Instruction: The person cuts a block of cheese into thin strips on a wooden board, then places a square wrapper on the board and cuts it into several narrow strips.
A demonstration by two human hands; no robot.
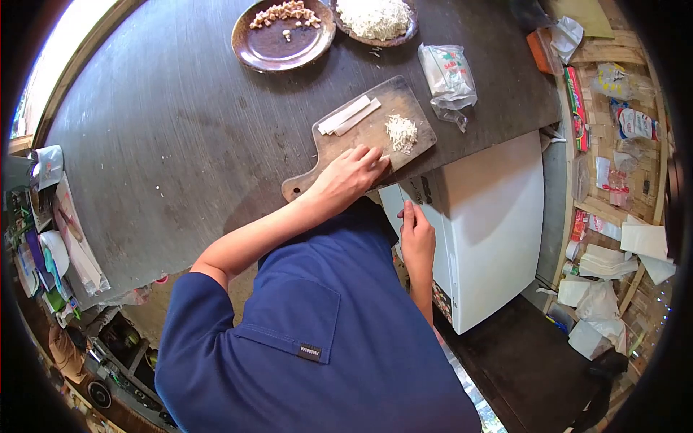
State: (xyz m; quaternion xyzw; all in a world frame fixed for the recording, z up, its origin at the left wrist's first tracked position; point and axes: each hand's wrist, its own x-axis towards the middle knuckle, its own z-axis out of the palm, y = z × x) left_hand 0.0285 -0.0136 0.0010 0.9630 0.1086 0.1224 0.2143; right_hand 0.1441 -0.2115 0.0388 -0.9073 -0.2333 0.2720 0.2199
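A wooden cutting board point(339, 148) lies at the table's near edge. My left hand point(350, 175) is on it, fingers bent and pressed down on a pale strip whose white end peeks out by the fingertips. My right hand point(417, 234) is closed at the board's near side around what looks like a knife, its thin blade seen nearly edge-on and its handle mostly hidden. Beyond my left hand lie pale white strips point(350, 117), side by side. A small heap of finely cut white pieces point(401, 134) sits at the board's right end.
A brown plate point(271, 54) with small tan pieces stands at the back, beside another plate of white shreds point(375, 18). A plastic packet point(447, 76) lies right of the board. Below the table's right edge stands a white appliance point(498, 231). Packets hang along the woven wall point(650, 72).
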